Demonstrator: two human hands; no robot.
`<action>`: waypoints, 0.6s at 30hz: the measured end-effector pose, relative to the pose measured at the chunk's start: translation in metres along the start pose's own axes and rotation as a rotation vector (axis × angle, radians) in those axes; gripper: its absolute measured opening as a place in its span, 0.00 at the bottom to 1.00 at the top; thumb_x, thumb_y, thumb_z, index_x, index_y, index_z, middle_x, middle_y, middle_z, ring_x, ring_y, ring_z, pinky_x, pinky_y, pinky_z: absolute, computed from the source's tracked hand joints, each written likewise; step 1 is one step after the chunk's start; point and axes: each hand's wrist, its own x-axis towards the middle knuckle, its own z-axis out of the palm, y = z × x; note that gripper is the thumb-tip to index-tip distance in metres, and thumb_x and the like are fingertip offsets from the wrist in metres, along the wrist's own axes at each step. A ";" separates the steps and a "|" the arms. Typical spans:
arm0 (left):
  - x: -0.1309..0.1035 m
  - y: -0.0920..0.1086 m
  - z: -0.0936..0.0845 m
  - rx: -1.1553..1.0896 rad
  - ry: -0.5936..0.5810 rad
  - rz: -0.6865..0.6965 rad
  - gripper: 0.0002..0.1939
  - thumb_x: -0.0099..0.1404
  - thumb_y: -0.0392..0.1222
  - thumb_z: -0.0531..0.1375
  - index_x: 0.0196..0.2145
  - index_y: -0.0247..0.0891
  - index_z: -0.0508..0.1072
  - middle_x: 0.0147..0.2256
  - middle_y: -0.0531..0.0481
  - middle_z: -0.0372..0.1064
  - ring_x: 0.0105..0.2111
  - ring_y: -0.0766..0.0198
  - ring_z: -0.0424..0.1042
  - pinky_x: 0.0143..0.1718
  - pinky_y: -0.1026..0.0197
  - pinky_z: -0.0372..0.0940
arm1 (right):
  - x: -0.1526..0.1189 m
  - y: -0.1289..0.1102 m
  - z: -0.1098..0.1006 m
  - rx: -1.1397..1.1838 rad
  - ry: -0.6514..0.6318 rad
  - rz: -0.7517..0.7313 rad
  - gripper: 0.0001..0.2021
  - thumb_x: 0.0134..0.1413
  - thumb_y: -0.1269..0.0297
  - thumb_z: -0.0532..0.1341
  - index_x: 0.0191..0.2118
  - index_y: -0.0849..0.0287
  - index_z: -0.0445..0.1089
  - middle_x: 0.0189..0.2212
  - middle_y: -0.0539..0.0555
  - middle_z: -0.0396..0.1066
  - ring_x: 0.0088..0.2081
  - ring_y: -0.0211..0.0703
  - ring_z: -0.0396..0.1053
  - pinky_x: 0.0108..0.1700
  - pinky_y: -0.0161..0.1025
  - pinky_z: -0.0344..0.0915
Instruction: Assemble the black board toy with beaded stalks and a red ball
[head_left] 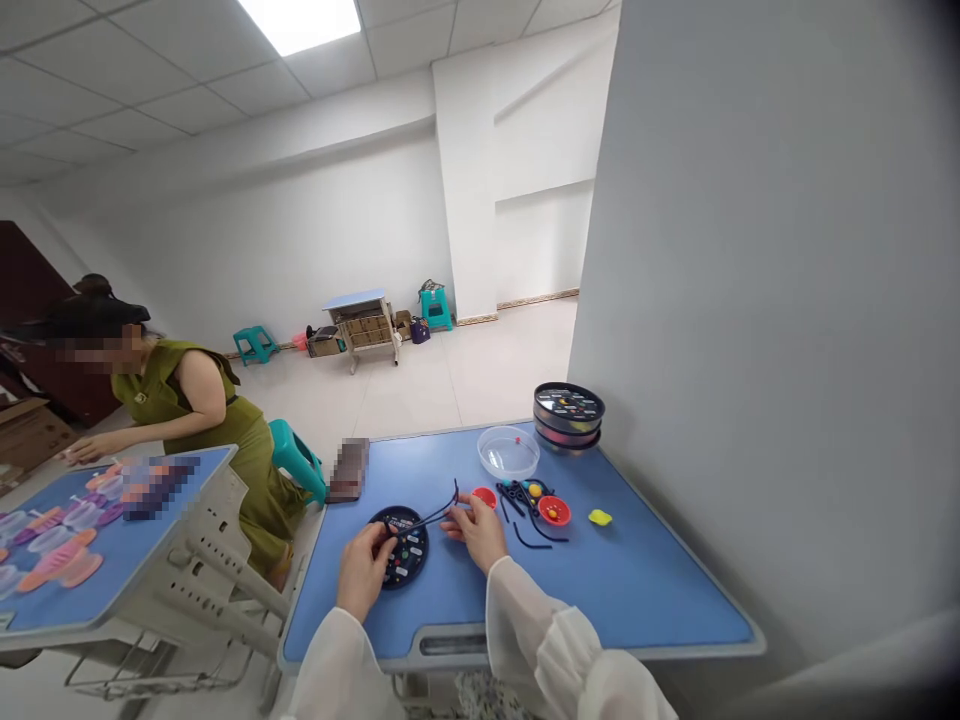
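Observation:
My left hand pinches one end of a thin black bent rod above a round black disc printed with small coloured figures. Farther along the same rod, the fingers of my right hand close on it, and its bent tip points up past them. Beside my right hand is a red cup. To its right lie several loose black rods, an orange ball and another red cup with small balls inside.
A clear round tray stands behind the parts, near stacked round containers. A yellow piece lies at right, a phone at the back left edge. A wall rises on the right. A person sits at a neighbouring desk.

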 end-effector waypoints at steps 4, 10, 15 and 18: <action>0.001 -0.003 0.003 -0.011 0.017 -0.002 0.16 0.59 0.50 0.55 0.37 0.36 0.73 0.30 0.47 0.75 0.28 0.59 0.72 0.23 0.64 0.64 | 0.005 0.001 -0.002 -0.011 0.018 -0.018 0.09 0.47 0.63 0.63 0.35 0.55 0.65 0.24 0.50 0.74 0.25 0.46 0.76 0.27 0.40 0.74; 0.001 -0.007 0.006 0.011 0.013 0.014 0.17 0.59 0.51 0.54 0.37 0.38 0.73 0.31 0.48 0.76 0.30 0.58 0.73 0.27 0.62 0.66 | -0.007 0.003 -0.005 -0.073 0.023 -0.044 0.12 0.48 0.64 0.62 0.40 0.56 0.66 0.25 0.51 0.75 0.26 0.47 0.76 0.28 0.42 0.73; 0.004 -0.012 0.007 0.053 0.053 0.071 0.17 0.60 0.52 0.54 0.37 0.38 0.73 0.33 0.46 0.76 0.32 0.56 0.74 0.34 0.58 0.67 | -0.032 -0.006 -0.042 -0.532 -0.024 -0.330 0.10 0.54 0.61 0.57 0.40 0.55 0.72 0.28 0.52 0.76 0.25 0.44 0.74 0.29 0.40 0.69; 0.007 -0.011 0.008 0.043 0.080 0.103 0.17 0.61 0.53 0.53 0.37 0.38 0.73 0.35 0.44 0.76 0.34 0.53 0.75 0.36 0.55 0.68 | -0.036 -0.028 -0.084 -0.969 0.157 -0.626 0.08 0.55 0.64 0.57 0.38 0.52 0.74 0.34 0.53 0.76 0.35 0.45 0.73 0.38 0.42 0.65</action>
